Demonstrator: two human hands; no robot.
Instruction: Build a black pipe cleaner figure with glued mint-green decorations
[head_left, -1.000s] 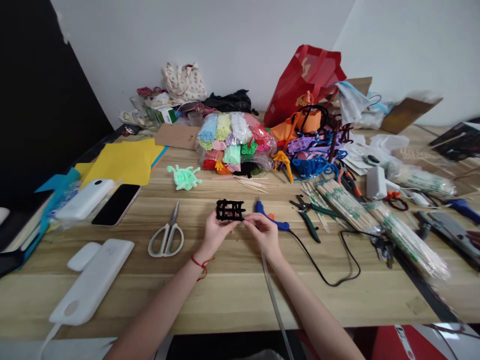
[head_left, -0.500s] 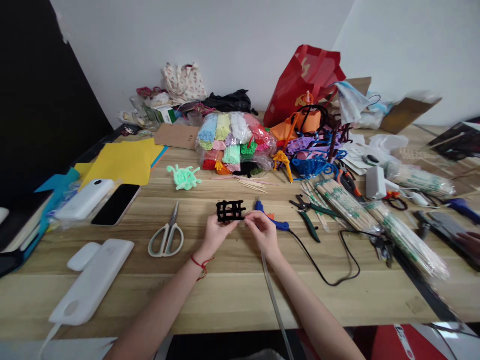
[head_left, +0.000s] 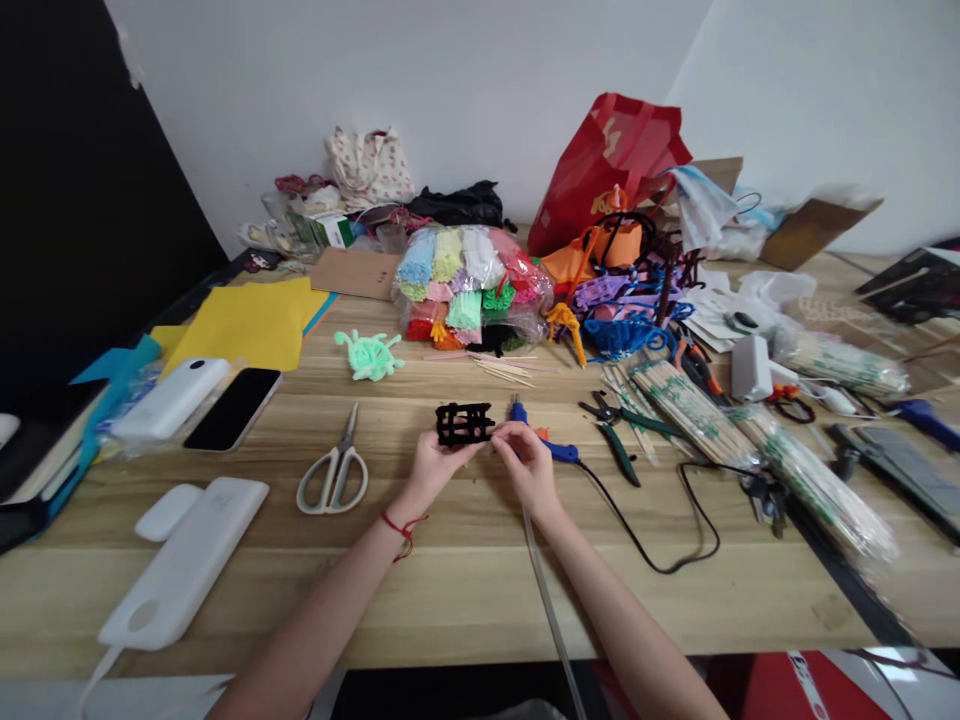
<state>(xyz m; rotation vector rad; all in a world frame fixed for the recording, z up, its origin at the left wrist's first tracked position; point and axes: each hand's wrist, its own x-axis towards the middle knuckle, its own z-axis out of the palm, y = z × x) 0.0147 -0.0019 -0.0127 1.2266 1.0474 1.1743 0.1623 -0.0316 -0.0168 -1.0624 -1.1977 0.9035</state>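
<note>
My left hand (head_left: 436, 468) is closed on a small black lattice (head_left: 463, 424) of fuzzy stems, probably pipe cleaners, held up over the table. At the lattice's right end, the thumb and fingertips of my right hand (head_left: 527, 462) are pinched together. Whether they grip a stem end there is too small to make out. Just behind that hand lies a blue glue gun (head_left: 559, 450), partly covered by it. A long translucent glue stick (head_left: 547, 595) runs from under the hand toward the table's front edge.
White-handled scissors (head_left: 334, 475) lie to the left, near a phone (head_left: 233, 409) and a white power bank (head_left: 184, 570). Green-handled pliers (head_left: 619, 450) and packs of wooden sticks (head_left: 694, 410) lie right. Behind are a mint pipe-cleaner piece (head_left: 369, 355) and bagged coloured bundles (head_left: 469, 285).
The black lattice has turned slightly in my left hand, and its bars look closer together. Both hands stay almost in place. Another person's hand at the far right edge has left the view.
</note>
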